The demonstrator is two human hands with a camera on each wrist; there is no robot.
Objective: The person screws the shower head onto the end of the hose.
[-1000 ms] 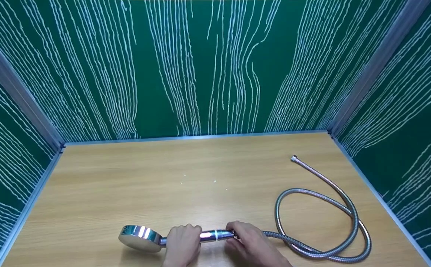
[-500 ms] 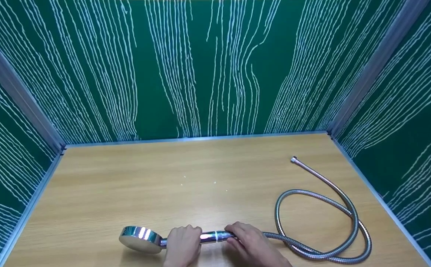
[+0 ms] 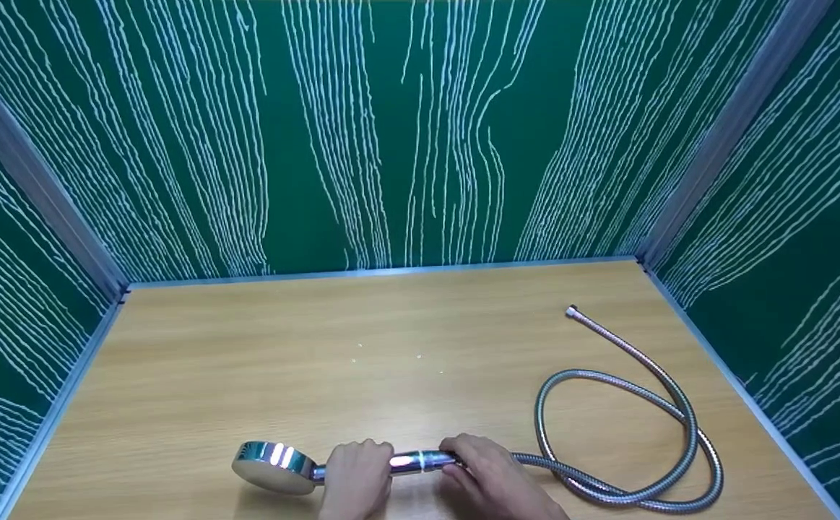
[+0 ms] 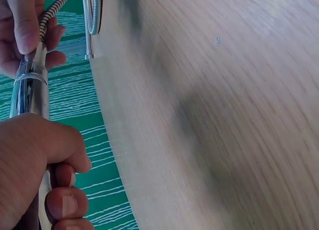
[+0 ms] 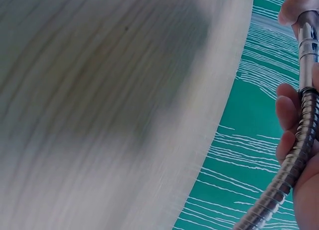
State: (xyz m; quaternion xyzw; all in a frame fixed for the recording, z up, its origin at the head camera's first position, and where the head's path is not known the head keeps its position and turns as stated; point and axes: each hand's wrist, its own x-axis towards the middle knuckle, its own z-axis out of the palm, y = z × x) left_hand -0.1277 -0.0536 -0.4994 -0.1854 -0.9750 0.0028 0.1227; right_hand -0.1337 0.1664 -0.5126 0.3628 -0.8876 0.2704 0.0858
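A chrome hand shower is held a little above the table near its front edge, its round head at the left. My left hand wraps round the middle of the handle; in the left wrist view its fingers curl about it. My right hand pinches the handle's lower end, where a ribbed metal shower hose meets it. In the right wrist view the hose runs through the palm, its joint with the handle partly covered by fingers. The hose's far end fitting lies loose on the table.
The wood-grain table bears the looped hose at the right and several tiny light specks near its middle. Green panels with wavy white lines, joined by grey metal posts, stand at the back and both sides.
The right hand's fingers shift very slightly at the joint of handle and hose. The left hand, hand shower and hose loops look the same.
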